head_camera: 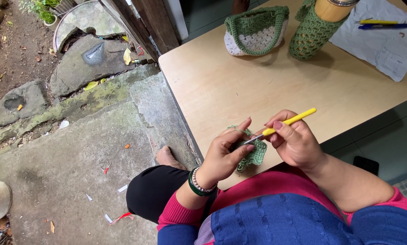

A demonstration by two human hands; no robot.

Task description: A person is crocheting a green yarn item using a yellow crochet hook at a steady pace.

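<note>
My left hand (225, 154) pinches a small green crochet piece (256, 155) over the near edge of the light wooden table (239, 86). A strand of green yarn runs over my left fingers. In my right hand (295, 141) is a crochet hook with a yellow handle (290, 121), and its metal tip goes into the green piece between my two hands. Bangles sit on my left wrist.
At the far side of the table stand a green and white crochet bag (257, 31), a bottle in a green crochet cover (313, 28), and a sheet of paper (385, 41) with two pens. Left of the table lies mossy stone paving. A dark phone (365, 164) lies at right.
</note>
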